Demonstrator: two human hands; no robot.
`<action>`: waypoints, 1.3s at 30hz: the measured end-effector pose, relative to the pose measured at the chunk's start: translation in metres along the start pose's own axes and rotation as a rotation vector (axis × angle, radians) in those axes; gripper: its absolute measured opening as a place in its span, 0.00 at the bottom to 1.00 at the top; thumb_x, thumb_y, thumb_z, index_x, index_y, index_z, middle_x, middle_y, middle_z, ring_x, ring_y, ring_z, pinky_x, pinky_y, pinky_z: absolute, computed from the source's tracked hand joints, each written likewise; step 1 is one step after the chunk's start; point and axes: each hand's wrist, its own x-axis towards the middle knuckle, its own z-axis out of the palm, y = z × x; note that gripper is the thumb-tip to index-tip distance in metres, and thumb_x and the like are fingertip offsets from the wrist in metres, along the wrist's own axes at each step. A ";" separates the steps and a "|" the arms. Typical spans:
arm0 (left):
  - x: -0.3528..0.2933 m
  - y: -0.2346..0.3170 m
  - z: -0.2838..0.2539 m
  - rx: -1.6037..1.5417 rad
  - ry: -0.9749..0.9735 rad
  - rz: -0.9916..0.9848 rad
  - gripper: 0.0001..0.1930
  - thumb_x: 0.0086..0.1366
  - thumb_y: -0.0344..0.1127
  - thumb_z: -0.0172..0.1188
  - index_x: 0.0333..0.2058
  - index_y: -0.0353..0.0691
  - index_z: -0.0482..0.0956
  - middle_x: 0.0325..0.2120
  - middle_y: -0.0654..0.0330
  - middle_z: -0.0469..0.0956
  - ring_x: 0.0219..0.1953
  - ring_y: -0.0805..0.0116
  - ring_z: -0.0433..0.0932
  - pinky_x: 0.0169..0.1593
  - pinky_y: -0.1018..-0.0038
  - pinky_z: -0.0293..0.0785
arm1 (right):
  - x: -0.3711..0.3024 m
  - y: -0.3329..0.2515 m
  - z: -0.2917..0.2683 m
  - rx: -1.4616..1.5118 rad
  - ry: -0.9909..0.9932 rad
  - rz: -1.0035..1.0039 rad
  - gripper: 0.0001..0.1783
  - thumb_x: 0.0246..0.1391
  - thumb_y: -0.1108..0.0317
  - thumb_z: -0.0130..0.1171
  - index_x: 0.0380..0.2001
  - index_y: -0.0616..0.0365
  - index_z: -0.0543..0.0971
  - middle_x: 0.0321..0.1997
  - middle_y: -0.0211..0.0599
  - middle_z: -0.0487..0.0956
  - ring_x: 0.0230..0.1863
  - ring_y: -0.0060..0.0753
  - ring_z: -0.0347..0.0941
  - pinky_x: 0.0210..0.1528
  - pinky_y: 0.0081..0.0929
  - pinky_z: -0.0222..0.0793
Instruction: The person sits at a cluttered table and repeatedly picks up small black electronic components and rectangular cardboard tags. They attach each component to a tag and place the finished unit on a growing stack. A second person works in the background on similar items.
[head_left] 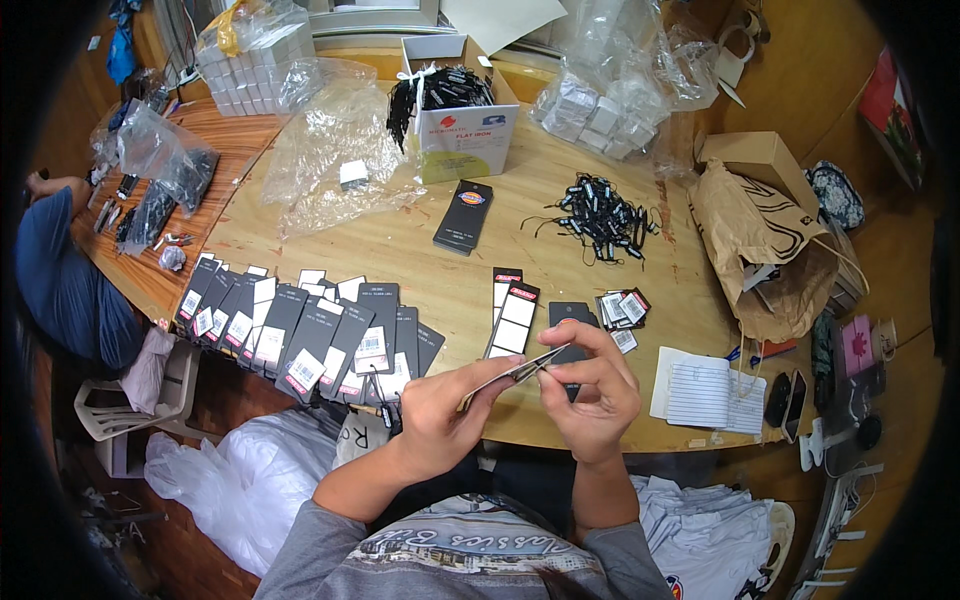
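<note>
Above the table's front edge, my left hand [445, 412] pinches a few thin hang tags [517, 371], seen nearly edge-on. Fingers of my right hand [592, 395] close on their right end; whether anything small is between them is hidden. Just beyond lie black tags with white label panels [514, 318]. A black hang tag [568, 316] is partly covered by my right hand. Small barcode tags [623, 308] sit to its right. Overlapping black hang tags with barcode stickers [310, 340] spread along the table's left front.
Black string fasteners [603, 218] form a loose pile, with more in an open carton [465, 150]. Farther back are a dark tag stack [463, 218] and bags of white boxes [600, 115]. A paper bag [745, 255] and notebook [708, 392] stand right. Another person's leg [75, 275] shows left.
</note>
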 end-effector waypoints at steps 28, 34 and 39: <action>0.000 -0.003 0.001 -0.324 0.114 -0.088 0.09 0.45 0.15 0.52 0.28 0.30 0.73 0.27 0.51 0.74 0.30 0.67 0.74 0.32 0.80 0.70 | 0.000 -0.004 0.005 -0.028 -0.035 -0.047 0.11 0.28 0.82 0.61 0.20 0.61 0.71 0.33 0.43 0.71 0.33 0.35 0.71 0.33 0.23 0.67; -0.001 0.000 0.002 -0.333 0.111 -0.064 0.10 0.46 0.14 0.51 0.29 0.29 0.73 0.27 0.50 0.74 0.30 0.65 0.75 0.33 0.79 0.70 | -0.005 -0.004 0.004 0.064 -0.056 0.008 0.08 0.33 0.83 0.57 0.20 0.64 0.69 0.34 0.50 0.70 0.35 0.38 0.70 0.37 0.27 0.67; -0.003 0.001 0.004 -0.344 0.133 -0.043 0.10 0.46 0.13 0.50 0.29 0.29 0.72 0.27 0.50 0.74 0.30 0.66 0.75 0.32 0.79 0.70 | -0.006 -0.006 0.008 0.122 -0.024 0.012 0.10 0.32 0.83 0.57 0.21 0.64 0.69 0.32 0.49 0.72 0.33 0.37 0.71 0.34 0.25 0.68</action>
